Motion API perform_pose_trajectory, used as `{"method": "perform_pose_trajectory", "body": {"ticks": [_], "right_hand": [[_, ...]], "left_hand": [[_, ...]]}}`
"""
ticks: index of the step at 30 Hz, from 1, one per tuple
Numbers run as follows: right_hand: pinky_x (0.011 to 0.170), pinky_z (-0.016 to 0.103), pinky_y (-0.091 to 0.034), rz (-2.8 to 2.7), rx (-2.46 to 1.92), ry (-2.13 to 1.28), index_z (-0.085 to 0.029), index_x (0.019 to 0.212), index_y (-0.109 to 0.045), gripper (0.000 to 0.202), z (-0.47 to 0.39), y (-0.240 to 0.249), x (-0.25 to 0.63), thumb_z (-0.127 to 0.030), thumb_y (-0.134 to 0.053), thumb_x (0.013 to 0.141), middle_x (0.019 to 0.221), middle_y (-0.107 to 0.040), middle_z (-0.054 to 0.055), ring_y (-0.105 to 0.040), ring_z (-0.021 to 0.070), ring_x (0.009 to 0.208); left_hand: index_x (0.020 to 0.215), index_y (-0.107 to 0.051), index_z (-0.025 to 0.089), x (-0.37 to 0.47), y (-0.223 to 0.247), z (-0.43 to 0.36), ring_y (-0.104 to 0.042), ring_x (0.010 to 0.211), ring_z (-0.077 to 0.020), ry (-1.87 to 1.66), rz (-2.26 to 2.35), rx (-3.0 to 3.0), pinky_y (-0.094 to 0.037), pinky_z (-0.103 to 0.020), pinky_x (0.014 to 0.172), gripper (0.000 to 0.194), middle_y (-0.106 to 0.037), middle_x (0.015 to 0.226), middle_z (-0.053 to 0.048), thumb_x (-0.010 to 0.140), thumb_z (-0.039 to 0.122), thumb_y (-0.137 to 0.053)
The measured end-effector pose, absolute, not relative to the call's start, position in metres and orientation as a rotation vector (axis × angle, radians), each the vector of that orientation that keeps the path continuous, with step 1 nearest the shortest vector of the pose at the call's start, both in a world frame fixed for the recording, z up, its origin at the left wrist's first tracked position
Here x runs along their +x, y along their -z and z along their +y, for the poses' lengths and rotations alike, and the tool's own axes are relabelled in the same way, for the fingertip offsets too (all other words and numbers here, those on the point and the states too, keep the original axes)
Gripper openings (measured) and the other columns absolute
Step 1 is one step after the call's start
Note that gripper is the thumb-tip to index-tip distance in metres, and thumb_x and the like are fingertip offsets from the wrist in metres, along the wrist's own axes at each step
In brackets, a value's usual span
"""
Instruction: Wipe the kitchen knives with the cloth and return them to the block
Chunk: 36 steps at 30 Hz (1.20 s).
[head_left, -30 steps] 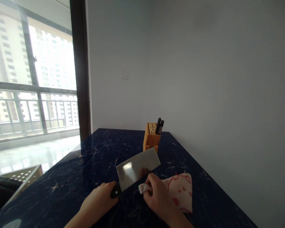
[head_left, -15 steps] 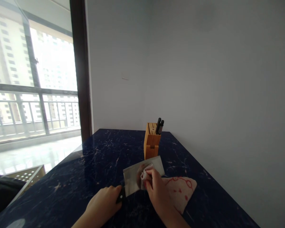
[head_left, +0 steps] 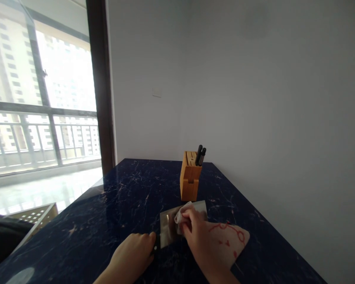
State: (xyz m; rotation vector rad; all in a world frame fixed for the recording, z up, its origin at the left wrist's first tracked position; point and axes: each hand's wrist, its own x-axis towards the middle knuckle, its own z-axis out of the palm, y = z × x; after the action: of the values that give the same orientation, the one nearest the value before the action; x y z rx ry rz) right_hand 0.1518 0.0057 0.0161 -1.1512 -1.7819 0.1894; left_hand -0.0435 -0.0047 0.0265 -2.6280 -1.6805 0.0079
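Observation:
My left hand (head_left: 135, 252) is wrapped round the black handle of a cleaver (head_left: 167, 225). The broad, shiny blade points right and tilts a little upward at its far end, over the dark table. My right hand (head_left: 197, 240) pinches a bunched white cloth (head_left: 229, 242) with red markings against the blade's face. The rest of the cloth hangs out to the right, beyond my wrist. My right fingers and the cloth cover the middle of the blade. Just behind the blade stands a wooden knife block (head_left: 190, 177) with black-handled tools in its slots.
The dark blue marbled table (head_left: 136, 197) runs back to a grey wall (head_left: 254, 118). On the left, a cream chair (head_left: 37, 221) with a perforated back stands beside the table, dark fabric on it. A large window (head_left: 47, 98) lies beyond.
Both hands, the cleaver and the cloth have shifted slightly right in view. The blade now lies flatter, and the cloth still presses on its face.

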Motion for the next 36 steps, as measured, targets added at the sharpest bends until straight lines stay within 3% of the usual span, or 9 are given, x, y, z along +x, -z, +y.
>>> {"method": "perform_pose_trajectory", "body": {"ticks": [7,18,25,36], "right_hand": [[0.093,0.036,-0.039,-1.987,-1.116,-0.157,-0.019,0.112,-0.052,0.045,-0.001,-0.015,0.131,0.002,-0.04,0.075,0.111,-0.056,0.007,-0.047,0.0185,0.109],[0.1,0.038,-0.034,-2.164,-1.046,-0.039,-0.023,0.128,-0.04,0.056,-0.001,-0.017,0.128,0.001,-0.037,0.078,0.127,-0.048,0.002,-0.039,0.0187,0.118],[0.092,0.037,-0.039,-1.986,-1.166,-0.099,-0.025,0.123,-0.042,0.053,0.005,-0.013,0.134,0.001,-0.036,0.077,0.117,-0.051,0.005,-0.045,0.0183,0.108],[0.093,0.035,-0.037,-2.116,-1.086,-0.082,-0.027,0.122,-0.041,0.052,-0.002,-0.023,0.133,0.001,-0.034,0.078,0.119,-0.051,0.003,-0.042,0.0191,0.111]], "left_hand": [[0.087,-0.059,0.017,-0.042,-0.031,-0.005,-0.065,0.075,-0.0277,-0.006,-1.681,-2.616,-0.05,-0.038,0.065,0.024,-0.069,0.081,-0.009,0.069,0.015,-0.043],[0.091,-0.06,0.015,-0.039,-0.035,-0.009,-0.064,0.079,-0.029,-0.034,-1.726,-2.65,-0.049,-0.04,0.069,0.025,-0.068,0.087,-0.011,0.071,0.015,-0.045],[0.094,-0.059,0.016,-0.039,-0.031,-0.007,-0.064,0.08,-0.0279,-0.052,-1.695,-2.637,-0.049,-0.037,0.069,0.025,-0.068,0.088,-0.01,0.071,0.017,-0.047],[0.093,-0.058,0.017,-0.04,-0.032,-0.006,-0.064,0.081,-0.0282,-0.05,-1.718,-2.642,-0.048,-0.037,0.069,0.025,-0.068,0.088,-0.01,0.071,0.017,-0.046]]}}
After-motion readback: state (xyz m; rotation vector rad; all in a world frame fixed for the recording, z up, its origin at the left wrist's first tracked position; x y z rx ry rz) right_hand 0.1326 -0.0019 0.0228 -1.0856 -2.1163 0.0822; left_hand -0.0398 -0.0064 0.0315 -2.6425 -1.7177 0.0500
